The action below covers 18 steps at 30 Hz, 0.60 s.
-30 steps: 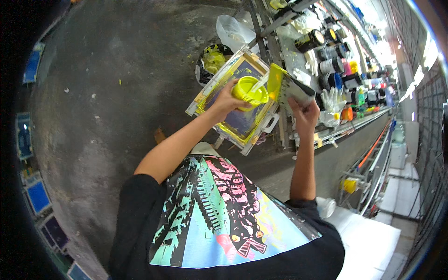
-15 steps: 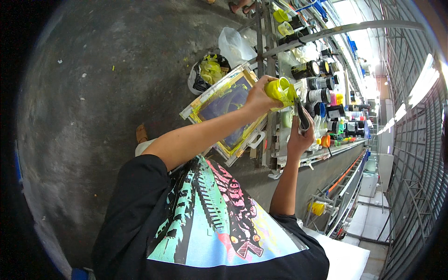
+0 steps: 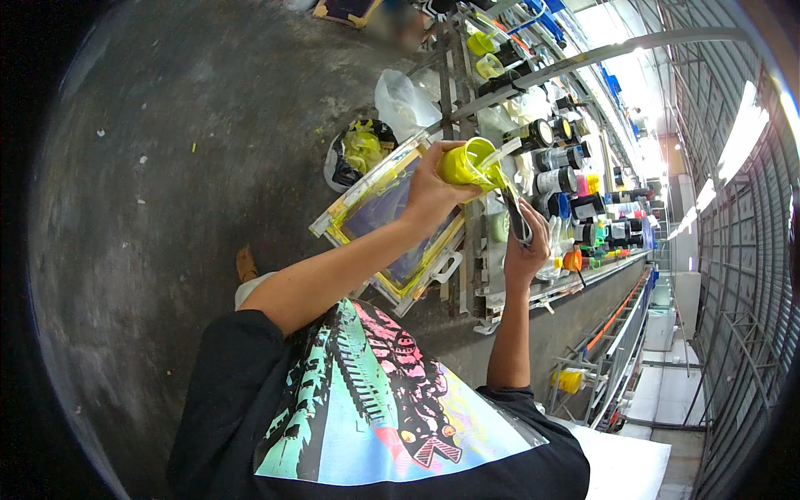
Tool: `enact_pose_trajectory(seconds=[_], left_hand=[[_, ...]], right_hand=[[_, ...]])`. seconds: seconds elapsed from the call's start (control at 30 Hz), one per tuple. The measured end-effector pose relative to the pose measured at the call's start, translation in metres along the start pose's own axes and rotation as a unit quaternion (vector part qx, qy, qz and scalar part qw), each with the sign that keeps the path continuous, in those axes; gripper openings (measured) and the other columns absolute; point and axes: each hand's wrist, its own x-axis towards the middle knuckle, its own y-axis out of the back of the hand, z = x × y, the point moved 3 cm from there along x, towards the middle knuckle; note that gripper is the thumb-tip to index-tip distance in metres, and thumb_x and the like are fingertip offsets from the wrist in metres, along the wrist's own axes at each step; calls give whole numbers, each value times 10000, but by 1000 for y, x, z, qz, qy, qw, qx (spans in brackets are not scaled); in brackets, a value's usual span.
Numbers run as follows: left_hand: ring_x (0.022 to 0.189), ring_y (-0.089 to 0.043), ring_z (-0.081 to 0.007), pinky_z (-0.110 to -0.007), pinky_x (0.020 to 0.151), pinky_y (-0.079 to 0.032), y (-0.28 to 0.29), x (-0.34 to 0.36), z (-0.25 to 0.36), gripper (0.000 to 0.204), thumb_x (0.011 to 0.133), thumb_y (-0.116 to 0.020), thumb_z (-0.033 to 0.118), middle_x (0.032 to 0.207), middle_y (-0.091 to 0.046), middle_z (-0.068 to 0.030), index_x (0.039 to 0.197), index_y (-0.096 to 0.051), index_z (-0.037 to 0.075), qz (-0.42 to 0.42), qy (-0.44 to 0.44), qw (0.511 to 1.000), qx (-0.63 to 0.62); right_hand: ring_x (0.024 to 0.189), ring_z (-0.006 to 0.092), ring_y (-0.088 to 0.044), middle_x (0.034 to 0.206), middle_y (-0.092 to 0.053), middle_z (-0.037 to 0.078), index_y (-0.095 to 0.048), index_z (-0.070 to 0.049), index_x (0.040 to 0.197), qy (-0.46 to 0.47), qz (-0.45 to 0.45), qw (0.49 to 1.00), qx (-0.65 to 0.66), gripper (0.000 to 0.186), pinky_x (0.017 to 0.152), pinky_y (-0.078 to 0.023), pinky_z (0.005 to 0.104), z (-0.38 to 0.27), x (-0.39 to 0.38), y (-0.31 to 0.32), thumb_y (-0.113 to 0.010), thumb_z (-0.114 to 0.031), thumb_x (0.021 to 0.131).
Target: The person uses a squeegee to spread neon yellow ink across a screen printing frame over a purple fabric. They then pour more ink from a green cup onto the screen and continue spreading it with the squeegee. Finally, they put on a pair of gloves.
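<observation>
In my left hand I have the yellow ink cup, fingers wrapped round its side and its mouth tipped to the right. A pale stirring stick pokes out over the rim, toward the far right. My right hand grips a grey squeegee, its far end up at the cup's mouth; whether it touches the rim I cannot tell. Yellow ink coats that end, so I judge some has met the blade, while how much is left inside the cup is hidden from me.

Lower down, to the near left of the cup, sits the printing screen, yellow smeared along its borders and the middle of its mesh mostly purple. I have no hand on it.

Farther left is a bin with a black liner, yellow-stained waste inside, and beyond it a clear plastic bag. To the right, the bench carries ink jars and an orange container.
</observation>
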Motion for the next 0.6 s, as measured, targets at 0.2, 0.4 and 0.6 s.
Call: enact_pose_trajectory(seconds=[0.2,0.4,0.6], left_hand=[[1119,-634,-147,-283,956,-550,3,-2,12,725,669,-893,-83,1233,-636,-33,1298,-582,97,3,7,999,-44],[1127,-637,-152,-280,966,-553,7,1,13,731,673,-886,-91,1239,-637,-43,1309,-574,93,2,-18,1000,-4],[1139,-637,-171,-296,981,-564,8,5,3,725,686,-871,-103,1258,-626,-47,1315,-566,90,-4,-23,999,-23]], right_hand=[[1130,304,-687,1191,-744,137,-728,-22,1165,3,-13,1000,-19,361,1006,-517,407,7,2,4,-698,64,816],[1119,314,-687,1184,-743,143,-732,-20,1151,0,-13,1000,-15,317,996,-515,422,12,2,4,-689,35,842],[1155,330,-666,1204,-739,125,-736,-32,1162,-2,-9,1000,-26,526,1023,-507,419,23,0,6,-549,139,701]])
